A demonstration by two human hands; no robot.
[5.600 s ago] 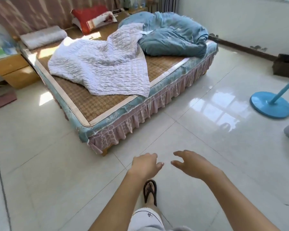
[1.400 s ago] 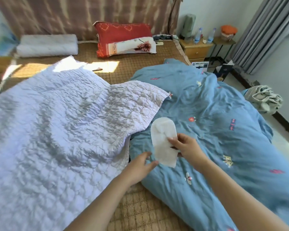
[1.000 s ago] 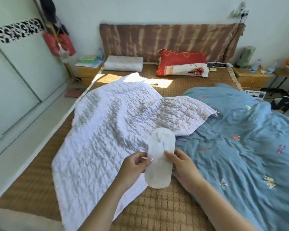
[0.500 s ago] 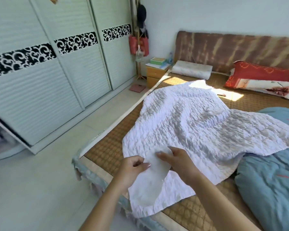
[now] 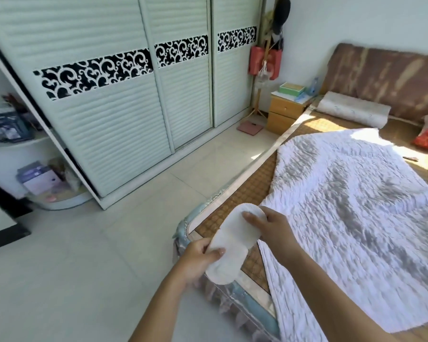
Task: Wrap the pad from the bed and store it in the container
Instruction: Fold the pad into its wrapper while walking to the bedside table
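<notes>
Low in the centre of the frame, a white oval pad (image 5: pixel 235 239) is held stretched out flat between both hands above the near corner of the bed (image 5: pixel 247 193). Its lower end is pinched by the left hand (image 5: pixel 200 259), thumb on top; its upper end is gripped by the right hand (image 5: pixel 273 228), fingers laid over it. To the right, a white quilted cover (image 5: pixel 356 213) is spread on the mattress. At upper left, a louvred wardrobe (image 5: pixel 124 95) is seen.
</notes>
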